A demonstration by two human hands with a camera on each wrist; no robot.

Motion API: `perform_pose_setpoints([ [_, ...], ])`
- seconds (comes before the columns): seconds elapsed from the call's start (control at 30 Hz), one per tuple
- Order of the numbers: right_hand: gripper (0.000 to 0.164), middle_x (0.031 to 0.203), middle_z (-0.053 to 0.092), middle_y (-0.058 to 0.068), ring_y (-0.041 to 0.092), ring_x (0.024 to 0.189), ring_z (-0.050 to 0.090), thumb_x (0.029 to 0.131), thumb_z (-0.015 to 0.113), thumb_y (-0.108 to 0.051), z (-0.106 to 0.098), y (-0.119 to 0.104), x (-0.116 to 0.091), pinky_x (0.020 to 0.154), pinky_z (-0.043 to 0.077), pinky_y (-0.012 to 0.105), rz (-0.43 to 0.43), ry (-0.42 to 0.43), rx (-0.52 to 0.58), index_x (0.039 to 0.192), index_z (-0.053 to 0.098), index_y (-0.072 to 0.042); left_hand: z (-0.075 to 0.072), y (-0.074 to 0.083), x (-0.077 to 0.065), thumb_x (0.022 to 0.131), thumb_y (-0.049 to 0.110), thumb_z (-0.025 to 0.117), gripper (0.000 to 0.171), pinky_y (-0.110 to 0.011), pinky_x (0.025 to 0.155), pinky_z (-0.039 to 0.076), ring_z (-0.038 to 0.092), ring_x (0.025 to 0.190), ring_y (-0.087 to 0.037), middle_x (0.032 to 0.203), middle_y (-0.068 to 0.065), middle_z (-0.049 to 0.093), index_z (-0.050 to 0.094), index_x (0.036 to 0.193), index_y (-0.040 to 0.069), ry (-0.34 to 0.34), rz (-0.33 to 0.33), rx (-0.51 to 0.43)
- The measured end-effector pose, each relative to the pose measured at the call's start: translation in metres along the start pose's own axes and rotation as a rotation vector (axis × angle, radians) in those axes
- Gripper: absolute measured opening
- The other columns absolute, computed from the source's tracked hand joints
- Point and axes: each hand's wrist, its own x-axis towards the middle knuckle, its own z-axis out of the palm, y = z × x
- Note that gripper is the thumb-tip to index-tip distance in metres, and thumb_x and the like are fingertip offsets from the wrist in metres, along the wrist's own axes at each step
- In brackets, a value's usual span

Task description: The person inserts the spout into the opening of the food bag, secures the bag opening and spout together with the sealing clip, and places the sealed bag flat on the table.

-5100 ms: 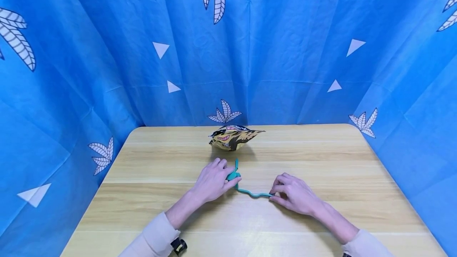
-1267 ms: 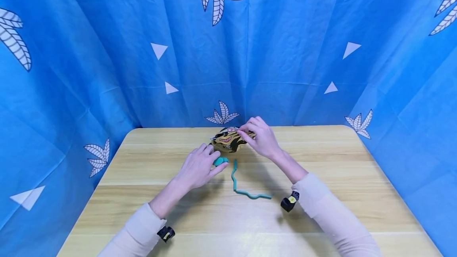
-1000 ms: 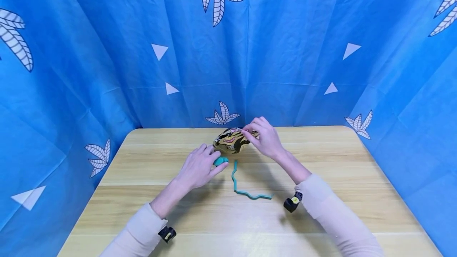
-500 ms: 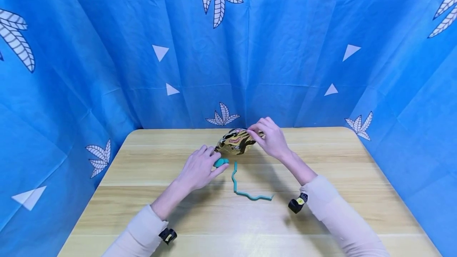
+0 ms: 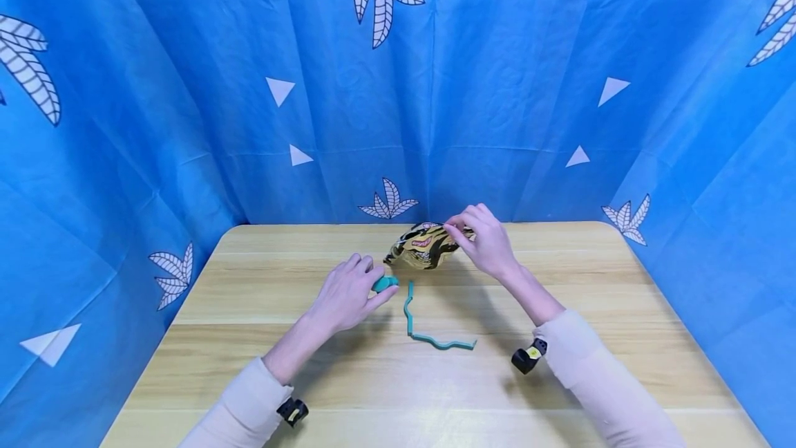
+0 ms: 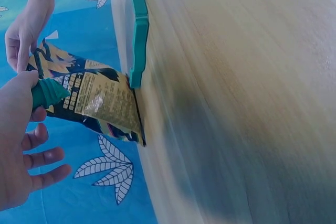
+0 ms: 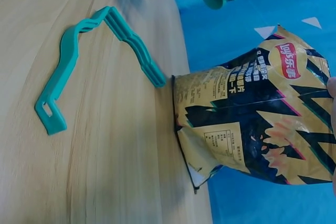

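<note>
My right hand (image 5: 488,244) pinches a top corner of a gold-and-black chip bag (image 5: 429,247) at the back of the table. The bag stands tilted, its bottom edge right at the tabletop in the right wrist view (image 7: 262,108). Left of the bag, my left hand (image 5: 345,292) pinches a small green ribbed screw cap (image 6: 48,93) between thumb and index finger. The other fingers of that hand are spread loosely. The cap's round hollow end shows in the right wrist view. A green hinged bag clip (image 7: 60,72) lies unfolded on the table in front of the bag.
The light wooden table (image 5: 249,365) ends at a blue curtain (image 5: 497,88) with leaf and triangle prints. Black wrist cameras (image 5: 528,357) sit below both sleeves.
Earlier both hands were at the clip. Now the clip lies unfolded, the left hand holds the cap apart from it, and the right hand has drawn the gripped bag rightward.
</note>
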Motion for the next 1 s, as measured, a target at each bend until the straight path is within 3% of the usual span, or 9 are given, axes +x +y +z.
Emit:
perform_pose_setpoints([
  [0.13, 0.005, 0.080, 0.070, 0.003, 0.020, 0.079, 0.055, 0.089, 0.081, -0.006, -0.005, 0.001, -0.002, 0.068, 0.042, 0.030, 0.010, 0.004, -0.010, 0.091, 0.077, -0.009, 0.000, 0.000, 0.000, 0.100, 0.054, 0.064, 0.035, -0.026, 0.066, 0.043, 0.047, 0.081, -0.015, 0.085, 0.003, 0.053, 0.063, 0.089, 0.021, -0.005, -0.009, 0.002],
  [0.33, 0.004, 0.080, 0.070, 0.003, 0.021, 0.079, 0.056, 0.090, 0.081, -0.008, -0.011, 0.002, -0.007, 0.068, 0.042, 0.031, 0.019, 0.013, -0.026, 0.091, 0.077, -0.008, 0.000, 0.000, 0.000, 0.102, 0.054, 0.063, 0.038, -0.027, 0.067, 0.046, 0.051, 0.082, -0.015, 0.090, 0.000, 0.060, 0.069, 0.098, 0.017, -0.014, -0.008, 0.001],
  [0.57, 0.005, 0.081, 0.071, 0.005, 0.022, 0.081, 0.057, 0.089, 0.081, -0.008, -0.017, 0.005, -0.010, 0.069, 0.043, 0.033, 0.029, 0.033, -0.029, 0.091, 0.077, -0.007, 0.000, -0.001, 0.000, 0.101, 0.054, 0.063, 0.038, -0.026, 0.066, 0.043, 0.047, 0.081, -0.015, 0.085, 0.003, 0.054, 0.062, 0.086, 0.020, -0.021, -0.018, -0.010],
  [1.0, 0.006, 0.082, 0.071, 0.005, 0.021, 0.080, 0.057, 0.088, 0.082, -0.007, -0.026, 0.006, -0.017, 0.064, 0.042, 0.031, 0.017, 0.048, -0.057, 0.091, 0.077, -0.008, 0.000, -0.002, 0.000, 0.101, 0.055, 0.063, 0.038, -0.025, 0.065, 0.039, 0.046, 0.081, -0.015, 0.085, 0.004, 0.053, 0.061, 0.086, 0.021, -0.023, -0.025, -0.011],
])
